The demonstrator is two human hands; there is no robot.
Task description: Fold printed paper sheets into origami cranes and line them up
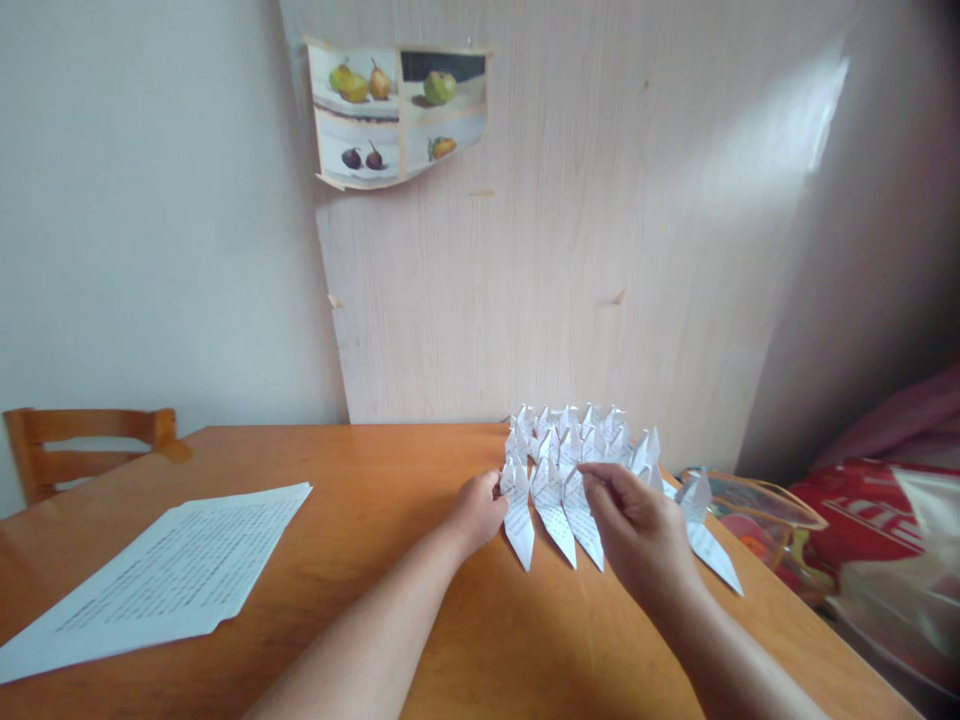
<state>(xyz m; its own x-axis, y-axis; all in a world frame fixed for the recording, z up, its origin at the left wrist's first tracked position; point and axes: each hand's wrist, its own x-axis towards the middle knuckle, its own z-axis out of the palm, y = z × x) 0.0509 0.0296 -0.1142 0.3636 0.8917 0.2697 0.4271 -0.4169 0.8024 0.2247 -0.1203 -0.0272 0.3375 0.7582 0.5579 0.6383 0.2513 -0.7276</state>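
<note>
Several folded paper cranes (pixel 570 440) made of printed paper stand in rows on the wooden table (pixel 360 560), near its far edge. My left hand (pixel 476 512) pinches the leftmost crane (pixel 517 510) of the front row at its upper part. My right hand (pixel 637 525) has its fingers closed on the top of another front crane (pixel 581 510). One more crane (pixel 705 535) lies to the right, just beyond my right hand.
A stack of printed sheets (pixel 165 575) lies at the table's left. A wooden chair back (pixel 82 445) rises behind the left corner. A pale wood panel with a fruit picture (pixel 397 110) leans behind. Plastic bags and a clear container (pixel 757 510) sit off the table's right edge.
</note>
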